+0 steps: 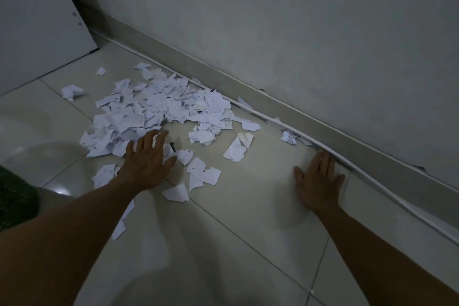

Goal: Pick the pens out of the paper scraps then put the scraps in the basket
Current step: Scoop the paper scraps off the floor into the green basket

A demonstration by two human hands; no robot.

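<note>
A heap of torn white paper scraps (154, 109) lies on the tiled floor near the wall, with loose pieces scattered toward me. My left hand (146, 159) is spread flat, fingers straight, over the near edge of the heap and holds nothing. My right hand (319, 179) lies flat on bare floor next to the wall, apart from the scraps, fingers straight. A small dark object (176, 145) peeks out beside my left fingers; I cannot tell what it is. No pen is plainly visible. A dark green woven item (15, 196) at the left edge may be the basket.
A white cable (273, 120) runs along the baseboard at the foot of the grey wall. A white panel (37, 20) stands at the far left corner. Single scraps (290, 137) lie by the cable.
</note>
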